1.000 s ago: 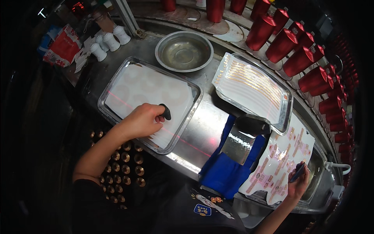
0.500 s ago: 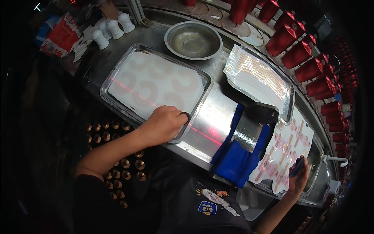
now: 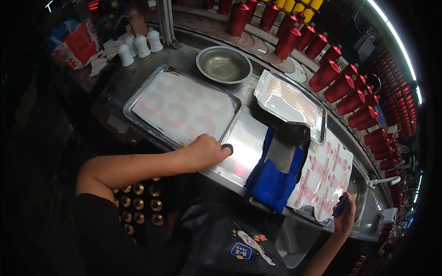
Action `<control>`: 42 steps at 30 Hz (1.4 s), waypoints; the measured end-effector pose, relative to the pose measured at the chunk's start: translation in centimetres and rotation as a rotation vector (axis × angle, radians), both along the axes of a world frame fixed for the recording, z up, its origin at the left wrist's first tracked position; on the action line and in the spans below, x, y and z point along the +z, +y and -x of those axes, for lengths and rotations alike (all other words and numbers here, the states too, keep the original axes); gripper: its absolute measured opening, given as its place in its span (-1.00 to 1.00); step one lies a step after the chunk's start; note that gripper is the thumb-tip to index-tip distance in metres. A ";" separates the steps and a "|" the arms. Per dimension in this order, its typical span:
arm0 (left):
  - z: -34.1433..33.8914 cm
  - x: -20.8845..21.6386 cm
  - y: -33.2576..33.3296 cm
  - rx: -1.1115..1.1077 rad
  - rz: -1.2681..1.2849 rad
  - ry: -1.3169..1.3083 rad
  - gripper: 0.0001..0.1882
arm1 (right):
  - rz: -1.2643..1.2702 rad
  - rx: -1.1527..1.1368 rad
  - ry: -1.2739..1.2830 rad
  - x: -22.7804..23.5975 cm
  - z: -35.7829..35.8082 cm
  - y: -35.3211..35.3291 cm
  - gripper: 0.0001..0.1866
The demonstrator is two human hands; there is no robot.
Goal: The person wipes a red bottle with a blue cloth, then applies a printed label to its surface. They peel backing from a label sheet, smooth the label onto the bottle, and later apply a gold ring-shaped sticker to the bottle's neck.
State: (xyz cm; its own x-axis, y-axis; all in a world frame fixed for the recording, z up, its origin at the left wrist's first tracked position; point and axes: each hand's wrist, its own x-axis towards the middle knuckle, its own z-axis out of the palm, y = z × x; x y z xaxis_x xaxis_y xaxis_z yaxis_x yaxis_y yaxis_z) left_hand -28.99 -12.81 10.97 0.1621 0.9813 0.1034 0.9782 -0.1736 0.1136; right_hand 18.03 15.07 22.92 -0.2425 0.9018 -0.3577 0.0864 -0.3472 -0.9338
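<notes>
My left hand (image 3: 205, 152) is closed in a fist at the near right corner of a metal tray (image 3: 237, 109), which it partly covers. A black band or cover (image 3: 227, 148) shows at its thumb side; I cannot tell what the fingers hold, if anything. On the tray lies a white translucent sheet (image 3: 184, 105) with pale C-shaped prints. At the right, my right hand (image 3: 346, 218) grips a dark blue flat piece (image 3: 340, 205) of unclear kind. Beside it is a white decal sheet (image 3: 322, 177) with pink and gold patterns.
Between the trays stands a blue-cloth-covered holder (image 3: 271, 188). Behind are a metal basin (image 3: 224, 68) of water and another tray (image 3: 318, 133) with a gold-striped sheet (image 3: 290, 99). Red bottles (image 3: 324, 76) line the back rack; small white vases (image 3: 142, 46) stand far left.
The view has shifted, showing more of the back rack. My left hand has drawn toward me and now covers the tray's near right corner. My right hand keeps hold of the dark blue piece.
</notes>
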 end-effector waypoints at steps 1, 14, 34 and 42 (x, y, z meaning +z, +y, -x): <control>0.3 -0.2 -0.1 0.003 0.019 -0.006 -0.86 | 0.013 -0.016 -0.008 0.0 -0.1 -0.3 -0.72; 11.2 3.3 -0.4 0.663 -0.243 -0.430 -0.84 | -0.022 -0.110 -0.016 -3.0 1.5 -0.3 -0.75; 8.4 21.5 13.0 0.372 -0.674 -0.705 -0.80 | -0.785 0.816 -0.220 -2.4 29.3 -8.4 -0.01; -0.4 16.8 17.6 -0.078 -0.570 -0.695 -0.64 | -0.653 0.185 0.367 -5.0 39.9 -6.9 -0.48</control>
State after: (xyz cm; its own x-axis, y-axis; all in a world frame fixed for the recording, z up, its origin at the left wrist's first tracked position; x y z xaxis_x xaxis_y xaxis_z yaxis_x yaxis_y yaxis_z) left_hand -28.63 4.79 27.80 -0.0550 0.7401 0.6703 0.7042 -0.4472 0.5515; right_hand -21.85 8.12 17.94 -0.4106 0.8356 0.3650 -0.2650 0.2737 -0.9246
